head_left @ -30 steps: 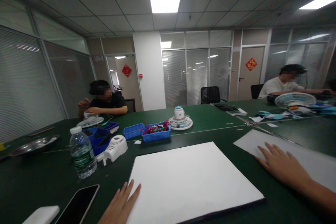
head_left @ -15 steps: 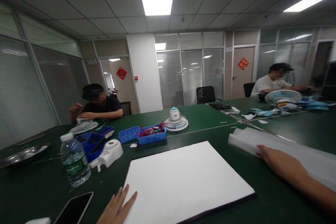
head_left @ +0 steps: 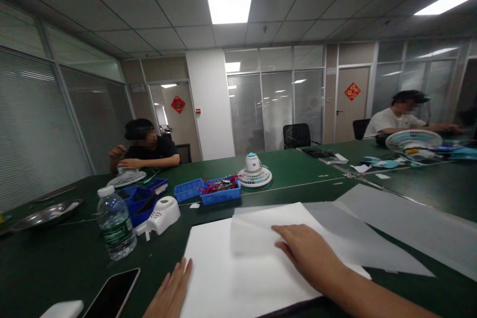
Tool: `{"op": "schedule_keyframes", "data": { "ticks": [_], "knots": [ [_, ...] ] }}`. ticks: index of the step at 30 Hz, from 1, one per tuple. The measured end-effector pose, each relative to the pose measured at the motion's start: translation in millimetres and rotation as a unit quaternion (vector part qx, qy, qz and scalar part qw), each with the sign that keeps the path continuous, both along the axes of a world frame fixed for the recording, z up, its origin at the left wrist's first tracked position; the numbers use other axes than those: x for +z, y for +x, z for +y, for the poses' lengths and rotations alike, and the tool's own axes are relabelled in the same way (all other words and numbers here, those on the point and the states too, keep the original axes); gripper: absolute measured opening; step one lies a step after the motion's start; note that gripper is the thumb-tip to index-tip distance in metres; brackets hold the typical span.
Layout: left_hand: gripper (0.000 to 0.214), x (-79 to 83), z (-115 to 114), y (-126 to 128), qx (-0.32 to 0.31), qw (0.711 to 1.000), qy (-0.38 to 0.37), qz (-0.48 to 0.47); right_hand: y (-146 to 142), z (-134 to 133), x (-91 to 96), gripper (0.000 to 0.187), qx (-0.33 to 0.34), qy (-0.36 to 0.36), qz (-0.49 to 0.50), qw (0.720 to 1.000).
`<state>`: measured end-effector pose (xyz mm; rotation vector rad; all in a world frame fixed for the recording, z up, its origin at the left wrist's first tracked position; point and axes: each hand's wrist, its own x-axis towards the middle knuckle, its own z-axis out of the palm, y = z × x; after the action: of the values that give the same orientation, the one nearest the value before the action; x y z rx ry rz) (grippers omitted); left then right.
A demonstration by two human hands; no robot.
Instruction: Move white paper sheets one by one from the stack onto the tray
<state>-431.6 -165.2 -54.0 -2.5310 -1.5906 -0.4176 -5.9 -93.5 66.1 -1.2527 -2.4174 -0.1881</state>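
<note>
A white board (head_left: 223,278) lies flat on the green table (head_left: 44,263) in front of me. My right hand (head_left: 309,256) rests palm down on a thin translucent sheet (head_left: 335,228) that lies partly over the board's right half. At the board's near left edge, my left hand (head_left: 171,293) lies flat with fingers apart, touching the board. A stack of more translucent sheets (head_left: 410,218) lies to the right.
A water bottle (head_left: 116,223), a phone (head_left: 112,293) and a white fan housing (head_left: 162,213) lie at left. Blue trays (head_left: 219,191) and a small fan (head_left: 255,171) sit further back. Two people work on fans at the far left and far right.
My right hand has moved left from the sheet stack onto the board, dragging one translucent sheet across with it. My left hand has stayed at the board's edge.
</note>
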Motion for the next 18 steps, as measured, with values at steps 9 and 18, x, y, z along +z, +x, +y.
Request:
{"op": "schedule_keyframes", "data": {
  "ticks": [9,18],
  "knots": [
    [0.086,30.3,-15.1,10.3,0.047,0.996,-0.011,-0.077,-103.9,-22.4,-36.0,0.037,0.111,-0.044,-0.030,0.992],
    [0.082,48.7,-29.2,13.3,0.031,0.997,-0.059,-0.039,-126.2,-29.1,-51.3,0.053,0.165,-0.061,-0.042,0.984]
  ]
}}
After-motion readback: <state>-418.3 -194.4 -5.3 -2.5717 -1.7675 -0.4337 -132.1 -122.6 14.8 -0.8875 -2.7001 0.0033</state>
